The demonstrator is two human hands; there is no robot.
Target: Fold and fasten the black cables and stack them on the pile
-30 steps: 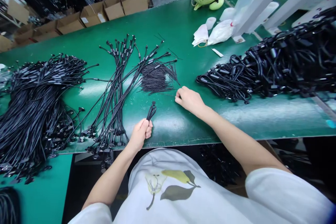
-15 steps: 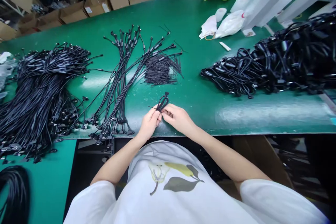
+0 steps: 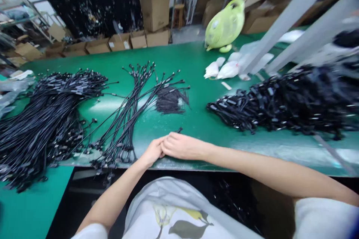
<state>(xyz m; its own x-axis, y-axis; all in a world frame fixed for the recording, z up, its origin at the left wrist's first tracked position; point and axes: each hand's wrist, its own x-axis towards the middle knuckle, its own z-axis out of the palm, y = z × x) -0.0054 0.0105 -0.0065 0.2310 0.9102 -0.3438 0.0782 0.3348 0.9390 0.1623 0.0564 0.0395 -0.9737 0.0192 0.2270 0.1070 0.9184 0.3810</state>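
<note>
My left hand (image 3: 153, 152) and my right hand (image 3: 179, 146) meet near the table's front edge, fingers closed against each other. Between them they hold a small coiled black cable (image 3: 178, 130); only a connector end shows past my right hand, and the loops are covered. Whether a tie is wrapped around it is hidden. Just beyond the hands lies a pile of short thin black ties (image 3: 169, 101). To their left, a loose fan of straight black cables (image 3: 130, 114) with connectors at both ends stretches across the table.
A large heap of uncoiled black cables (image 3: 56, 108) covers the left side. Coiled cables (image 3: 275, 104) are piled on the right. Behind stand a yellow-green covered fan (image 3: 226, 26), white plastic bags (image 3: 228, 70), grey posts (image 3: 283, 22) and cardboard boxes (image 3: 98, 46) past the green table (image 3: 193, 54).
The view has tilted up, showing more background. My right hand has turned over and closed across the coil, its forearm swinging outward; the loops visible before are now covered.
</note>
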